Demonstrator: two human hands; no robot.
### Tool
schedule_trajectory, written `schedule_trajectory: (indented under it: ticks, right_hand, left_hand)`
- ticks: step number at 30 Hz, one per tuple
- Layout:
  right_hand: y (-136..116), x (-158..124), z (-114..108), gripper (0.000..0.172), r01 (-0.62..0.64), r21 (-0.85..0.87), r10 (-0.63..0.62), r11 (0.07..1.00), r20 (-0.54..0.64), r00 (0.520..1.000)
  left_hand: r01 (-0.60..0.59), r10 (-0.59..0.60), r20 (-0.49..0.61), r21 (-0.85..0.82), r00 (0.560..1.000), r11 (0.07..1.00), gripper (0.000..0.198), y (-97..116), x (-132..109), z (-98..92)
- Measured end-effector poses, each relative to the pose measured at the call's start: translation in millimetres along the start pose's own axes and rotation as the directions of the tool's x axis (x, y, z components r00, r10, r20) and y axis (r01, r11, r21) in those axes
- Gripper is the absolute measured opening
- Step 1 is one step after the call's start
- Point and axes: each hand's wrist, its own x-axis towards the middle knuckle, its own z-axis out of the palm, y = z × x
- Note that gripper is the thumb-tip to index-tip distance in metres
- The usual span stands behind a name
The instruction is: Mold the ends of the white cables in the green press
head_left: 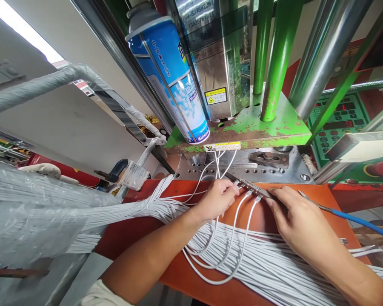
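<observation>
A narrow metal bar (252, 187) lies slanted at the front of the machine's steel bed, with several white cable ends seated along it. My right hand (285, 210) grips the bar's right end between thumb and fingers. At its left part, my left hand (221, 196) is closed in a pinch on a white cable end beside the bar. White cables (249, 221) loop down from the bar over a thick bundle of white cables (274, 259) on the orange table (175, 278). More thin cables run up under the green press plate.
The green press plate (258, 127) overhangs the steel bed (194, 163). A blue spray can (175, 80) stands at its left. A blue-handled tool (354, 216) lies at right, below a control panel (340, 123). Plastic-wrapped cables (35, 212) fill the left side.
</observation>
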Motion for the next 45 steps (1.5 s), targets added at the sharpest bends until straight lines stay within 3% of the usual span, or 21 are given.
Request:
schedule_trajectory:
  ticks: [12,19,21,23,27,36,45]
  right_hand:
    - [0,-1,-3,0.025,0.135,0.026,-0.137,0.99,0.055,0.989]
    - [1,0,-6,0.024,0.155,0.091,-0.164,0.984,0.105,0.981]
    - [1,0,-5,0.027,0.151,0.107,-0.165,0.983,0.131,0.978]
    - [2,0,-3,0.027,0.133,0.114,-0.148,0.985,0.133,0.98]
    - [6,0,2,0.026,0.063,0.089,-0.067,0.994,0.047,0.997]
    - [7,-1,2,0.026,0.06,0.063,-0.061,0.996,0.009,0.998]
    - [3,0,-8,0.029,0.102,0.142,-0.118,0.985,0.104,0.988]
  left_hand:
    - [0.017,-0.017,0.006,-0.079,1.0,0.997,0.019,-5,3,1.0]
    - [-0.125,0.13,-0.079,0.058,0.988,0.99,0.028,-12,3,4.8]
    - [-0.088,0.092,-0.087,0.046,0.992,0.995,0.027,-11,3,3.8]
    - [-0.009,0.008,-0.02,-0.025,1.0,1.0,0.027,-9,3,0.2]
    - [0.102,-0.092,0.103,-0.101,0.99,0.99,0.021,-1,5,-11.3]
    - [0.087,-0.093,0.065,0.098,0.993,0.991,0.025,-3,10,-21.2]
    - [-0.05,0.044,0.03,0.252,0.999,0.967,0.035,-4,7,-20.7]
